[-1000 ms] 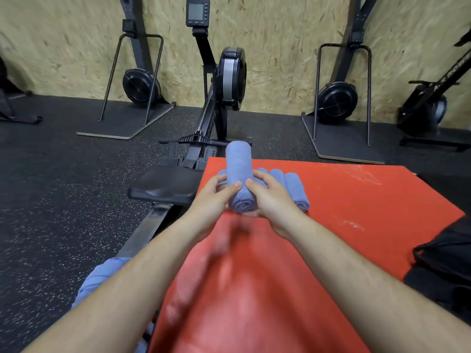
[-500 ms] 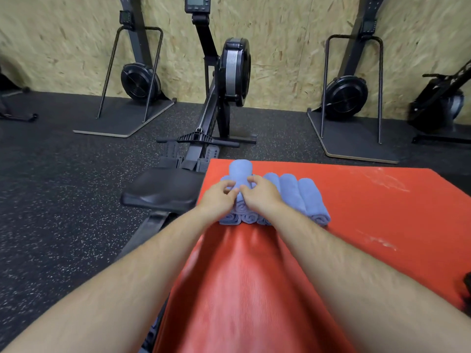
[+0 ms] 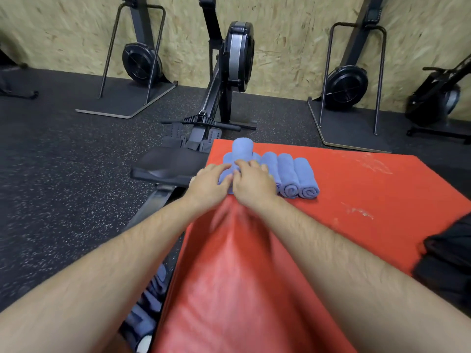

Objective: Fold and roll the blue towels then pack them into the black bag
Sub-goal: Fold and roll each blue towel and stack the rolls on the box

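Left hand [image 3: 209, 186] and right hand [image 3: 254, 186] both grip top towel roll [image 3: 242, 149], stacked on towel row [image 3: 298, 179], red mat [image 3: 356, 189].

— What lies underneath everything?

— A red foam mat [image 3: 356, 189], scuffed with white marks [image 3: 374, 165] toward its far right (chalk or wear, I cannot tell), on a black speckled rubber floor [image 3: 63, 174].

— And beyond it?

— A black rowing machine [image 3: 238, 57] with a grey-banded flywheel. Its padded black seat [image 3: 168, 166] sits just beside the mat's far left corner. A left fan-wheel trainer [image 3: 140, 61] and a right fan-wheel trainer [image 3: 346, 86], each on a flat board inside a metal hoop, stand against the chipboard wall [image 3: 288, 34]. Another dark machine [image 3: 438, 98] is at the far right.
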